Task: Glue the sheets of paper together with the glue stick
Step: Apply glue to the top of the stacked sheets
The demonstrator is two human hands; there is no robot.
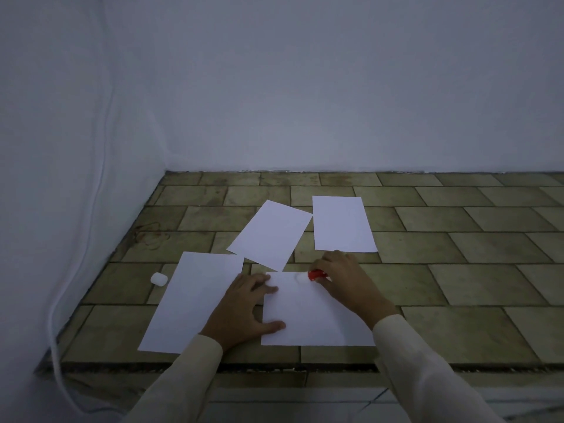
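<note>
Olive-brown tiled floor (457, 270) runs up to white walls, and I am working near its left corner, close to the near edge. A white cable (52, 325) hangs down the left wall to the floor. Just in from that wall lies the white cap (158, 279), already off the stick and apart from everything else.

Next to it is the large left sheet (189, 300), lying flat and bare. My left hand (244, 312) is spread open, with the fingers straight. The fingertips and thumb press on the left edge of the near sheet (314, 315) to keep it from sliding, and the hand holds nothing. Beyond it lies the tilted sheet (270, 235), its near corner coming close to the near sheet's far edge.

The red glue stick (316, 274) is at the far edge of the near sheet, about midway along it. My right hand (345, 279) is curled round the stick with the tip down on the paper. There is a faint smudge beside the tip, but I cannot tell whether it is glue or blur. The far right sheet (341, 224) lies further back, untouched.

By my reckoning I am only starting. The stick is uncapped and the first strokes are going on one sheet. No two sheets look joined yet, so the spreading, laying on and pressing down are all still to do.
</note>
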